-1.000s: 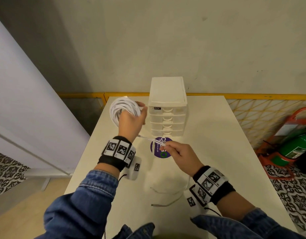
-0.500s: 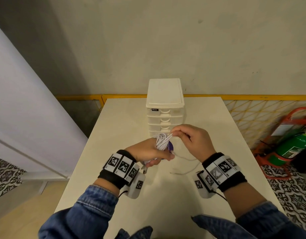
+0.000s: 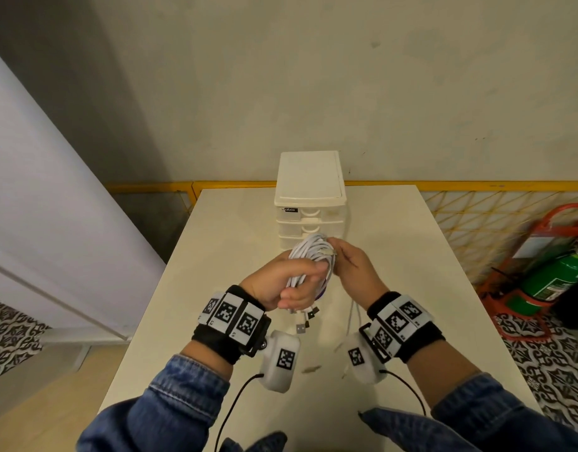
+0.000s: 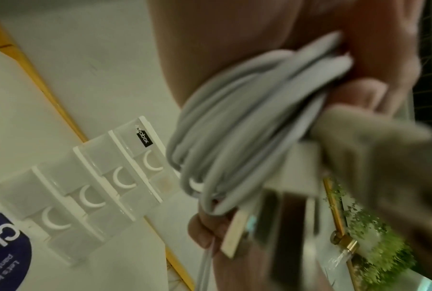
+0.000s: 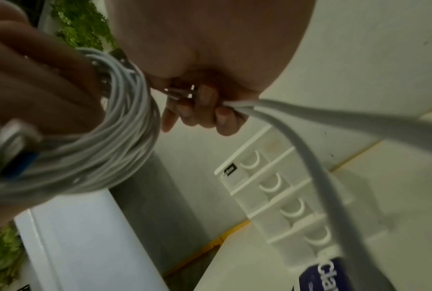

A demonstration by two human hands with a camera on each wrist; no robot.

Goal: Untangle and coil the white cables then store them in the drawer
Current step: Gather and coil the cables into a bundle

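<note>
1. Nearest the camera, a loose tail of white cable (image 3: 354,316) is seen trailing down to the bench (image 3: 235,243); a second ago far more slack was lying there, so most of the length has since been taken up.

2. Above the bench, the coil of white cables (image 3: 308,259) is held in the grip of the left hand (image 3: 287,282), whose fingers are curled round the bundle; several USB plugs (image 3: 305,321) are left dangling below the fist.

3. Just beside it, the right hand (image 3: 351,272) is closed in a pinch on the running strand (image 5: 272,106), with a metal connector seen between its fingers in the right wrist view. The hand is pressed against the coil, where a second ago it was held well apart and low over the bench, feeding cable in.

4. The change is read as another turn laid on: coiling is judged nearly finished, with only the short tail left to be wound or tucked. A loosened grip at this point could let the loops spring open.

5. Farthest back, the white drawer unit (image 3: 310,203) stands on the bench against the wall, every visible drawer closed. A drawer is yet to be pulled out, and a free hand will be needed for that.
</note>
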